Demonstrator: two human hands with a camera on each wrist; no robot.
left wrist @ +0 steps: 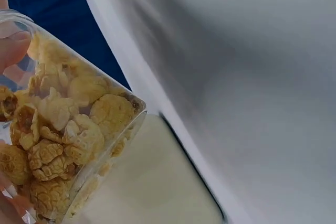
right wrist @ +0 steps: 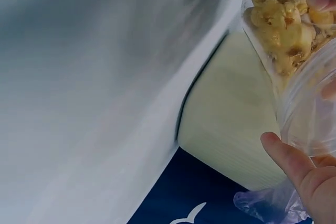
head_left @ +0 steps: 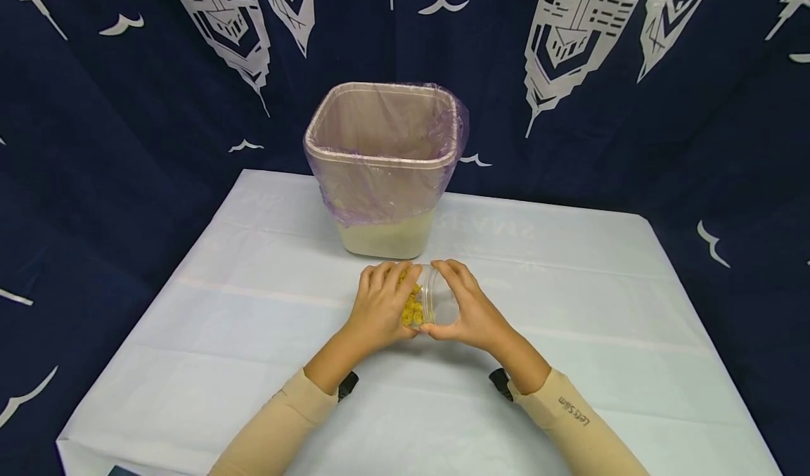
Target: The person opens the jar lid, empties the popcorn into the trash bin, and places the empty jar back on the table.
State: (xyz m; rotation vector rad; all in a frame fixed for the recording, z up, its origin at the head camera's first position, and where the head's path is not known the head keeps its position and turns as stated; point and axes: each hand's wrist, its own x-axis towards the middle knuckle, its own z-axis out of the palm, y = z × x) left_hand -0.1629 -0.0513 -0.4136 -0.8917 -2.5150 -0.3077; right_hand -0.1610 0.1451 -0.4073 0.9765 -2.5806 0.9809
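Observation:
A clear plastic jar (head_left: 429, 299) lies sideways in the air between both hands, over the table. Yellow-brown popcorn (head_left: 413, 310) fills its left part and shows close up as popcorn (left wrist: 68, 135) in the left wrist view. My left hand (head_left: 380, 307) grips the jar's body, fingers over the top and thumb below. Round the jar's clear right end, at the ridged neck (right wrist: 307, 103), my right hand (head_left: 471, 311) holds on with fingers above and thumb underneath. Whether a separate lid sits there, I cannot tell.
Just beyond the hands stands a pale bin (head_left: 386, 240), lined with a thin purple bag (head_left: 380, 193) folded over its rim. A white cloth covers the table (head_left: 601, 300). Behind hangs a dark blue patterned curtain (head_left: 493, 61).

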